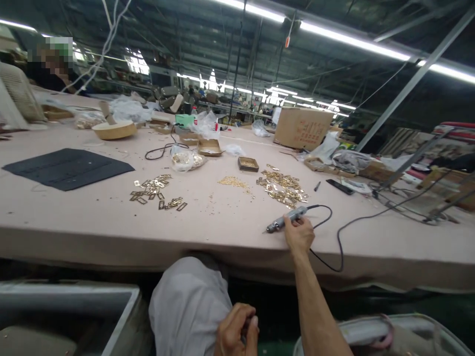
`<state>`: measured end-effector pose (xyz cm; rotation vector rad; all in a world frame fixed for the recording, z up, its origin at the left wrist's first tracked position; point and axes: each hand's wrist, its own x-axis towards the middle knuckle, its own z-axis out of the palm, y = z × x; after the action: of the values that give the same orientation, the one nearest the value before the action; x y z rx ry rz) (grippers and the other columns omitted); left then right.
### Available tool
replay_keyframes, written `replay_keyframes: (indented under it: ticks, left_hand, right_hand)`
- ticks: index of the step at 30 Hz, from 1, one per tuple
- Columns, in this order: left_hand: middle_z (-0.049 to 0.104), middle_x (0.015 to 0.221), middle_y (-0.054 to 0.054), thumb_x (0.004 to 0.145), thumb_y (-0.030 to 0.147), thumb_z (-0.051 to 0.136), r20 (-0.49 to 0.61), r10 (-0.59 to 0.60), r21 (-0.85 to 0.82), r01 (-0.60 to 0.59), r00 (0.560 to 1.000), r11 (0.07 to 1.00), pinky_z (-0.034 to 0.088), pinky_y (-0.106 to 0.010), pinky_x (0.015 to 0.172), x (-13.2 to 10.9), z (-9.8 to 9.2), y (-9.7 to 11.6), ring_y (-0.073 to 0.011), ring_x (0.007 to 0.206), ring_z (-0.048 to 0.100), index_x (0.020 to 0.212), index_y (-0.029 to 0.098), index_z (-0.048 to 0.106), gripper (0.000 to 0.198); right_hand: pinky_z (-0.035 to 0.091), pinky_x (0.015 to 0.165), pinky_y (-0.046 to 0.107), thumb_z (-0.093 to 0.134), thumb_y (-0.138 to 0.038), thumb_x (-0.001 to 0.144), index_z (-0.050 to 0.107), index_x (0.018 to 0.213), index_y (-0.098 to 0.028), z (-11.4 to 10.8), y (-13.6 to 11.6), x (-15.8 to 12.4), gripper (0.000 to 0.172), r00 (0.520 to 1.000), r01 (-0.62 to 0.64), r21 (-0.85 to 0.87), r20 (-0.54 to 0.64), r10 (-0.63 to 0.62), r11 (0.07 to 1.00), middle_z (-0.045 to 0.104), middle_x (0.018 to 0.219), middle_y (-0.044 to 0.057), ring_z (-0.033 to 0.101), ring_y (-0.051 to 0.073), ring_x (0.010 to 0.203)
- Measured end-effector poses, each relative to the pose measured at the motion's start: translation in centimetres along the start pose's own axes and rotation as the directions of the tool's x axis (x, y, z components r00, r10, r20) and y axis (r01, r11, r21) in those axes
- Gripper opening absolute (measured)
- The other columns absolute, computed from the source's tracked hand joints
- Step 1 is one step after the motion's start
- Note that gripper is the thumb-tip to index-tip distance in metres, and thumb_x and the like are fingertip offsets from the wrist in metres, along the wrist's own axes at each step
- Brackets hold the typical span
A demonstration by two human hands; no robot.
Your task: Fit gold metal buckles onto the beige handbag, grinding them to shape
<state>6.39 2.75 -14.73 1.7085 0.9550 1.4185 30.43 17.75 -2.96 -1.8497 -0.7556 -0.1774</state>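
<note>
The fingers of the right hand are wrapped shut around an electric screwdriver, which lies on the table near its front edge. Its long axis runs up-right to down-left and its tip points left. The left hand, farther off below the table edge, is curled; anything pinched cannot be told. Brass plates are heaped just beyond the tool, and screws are strewn leftward.

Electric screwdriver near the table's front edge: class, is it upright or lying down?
Lying down: the electric screwdriver rests lengthwise on the table, bit pointing left, right hand gripping its rear.
</note>
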Motion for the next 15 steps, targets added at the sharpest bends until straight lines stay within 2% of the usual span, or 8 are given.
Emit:
replay_keyframes:
  ticks: [2,4,6,8,10,11,13,15]
  left_hand:
    - [0.068,0.081,-0.006,0.103,0.028,0.052,0.021,-0.018,-0.02,0.018,1.0,1.0,0.054,-0.025,0.055,0.5,-0.2,0.5,-0.0172,0.063,0.068,0.098,0.021,0.069,0.02]
    - [0.069,0.086,-0.006,0.103,0.026,0.053,0.054,-0.039,-0.03,0.041,0.998,0.999,0.056,-0.025,0.058,1.1,-0.8,1.2,-0.0174,0.067,0.07,0.101,0.02,0.07,0.018]
    - [0.071,0.088,-0.006,0.103,0.025,0.055,0.103,-0.055,-0.029,0.058,0.993,0.998,0.058,-0.026,0.061,1.6,-1.5,2.1,-0.0175,0.069,0.071,0.103,0.02,0.07,0.016]
    - [0.073,0.087,-0.006,0.101,0.023,0.058,0.149,-0.05,-0.006,0.052,0.988,0.999,0.059,-0.028,0.065,2.0,-2.1,2.8,-0.0186,0.072,0.072,0.104,0.019,0.071,0.014]
    - [0.075,0.088,-0.006,0.099,0.023,0.063,0.138,-0.044,0.017,0.042,0.99,0.999,0.06,-0.03,0.07,2.4,-2.3,3.0,-0.0194,0.075,0.073,0.103,0.018,0.073,0.012]
    - [0.076,0.089,-0.005,0.098,0.023,0.065,0.146,-0.06,0.028,0.056,0.987,0.998,0.06,-0.03,0.07,2.5,-2.3,2.9,-0.0192,0.076,0.074,0.103,0.018,0.074,0.011]
    - [0.077,0.091,-0.005,0.097,0.022,0.067,0.177,-0.117,0.044,0.111,0.977,0.993,0.06,-0.03,0.072,2.7,-2.2,2.7,-0.0189,0.077,0.074,0.104,0.018,0.075,0.011]
    - [0.077,0.091,-0.004,0.097,0.021,0.068,0.209,-0.14,0.043,0.134,0.968,0.99,0.06,-0.031,0.074,2.7,-2.1,2.7,-0.0186,0.077,0.074,0.105,0.018,0.076,0.011]
  right_hand:
    - [0.052,0.098,0.053,0.074,-0.049,0.074,0.068,0.11,-0.009,-0.9,-0.2,-0.5,0.054,1.0,0.012,-0.014,-0.014,-0.012,1.0,0.072,0.105,0.024,0.071,0.036,0.09]
    - [0.056,0.093,0.046,0.075,-0.049,0.075,0.068,0.113,-0.01,-2.4,-0.2,-1.3,0.055,1.0,0.022,-0.017,0.018,-0.022,1.0,0.071,0.111,0.021,0.072,0.03,0.085]
    - [0.059,0.081,0.037,0.073,-0.05,0.081,0.068,0.117,-0.013,-4.9,0.4,-2.4,0.052,0.997,0.063,0.013,0.047,-0.064,0.998,0.073,0.111,0.015,0.072,0.024,0.082]
    - [0.058,0.075,0.032,0.07,-0.048,0.088,0.066,0.118,-0.014,-8.3,1.8,-3.0,0.046,0.988,0.152,0.033,0.012,-0.153,0.988,0.073,0.11,0.012,0.071,0.021,0.083]
    - [0.058,0.076,0.031,0.069,-0.044,0.09,0.066,0.118,-0.014,-12.0,4.4,-3.0,0.041,0.973,0.221,-0.018,-0.064,-0.221,0.975,0.073,0.108,0.011,0.071,0.02,0.083]
    - [0.058,0.076,0.031,0.069,-0.043,0.09,0.066,0.118,-0.013,-14.0,6.1,-2.8,0.04,0.972,0.211,-0.055,-0.095,-0.216,0.976,0.073,0.105,0.011,0.071,0.019,0.082]
    - [0.057,0.075,0.032,0.071,-0.042,0.089,0.067,0.116,-0.013,-18.4,9.9,-2.3,0.04,0.983,0.117,-0.128,-0.13,-0.133,0.985,0.073,0.1,0.01,0.07,0.019,0.078]
    - [0.057,0.075,0.033,0.074,-0.041,0.086,0.069,0.114,-0.013,-23.1,13.5,-2.2,0.04,0.99,-0.038,-0.222,-0.14,0.007,0.974,0.073,0.098,0.009,0.069,0.02,0.077]
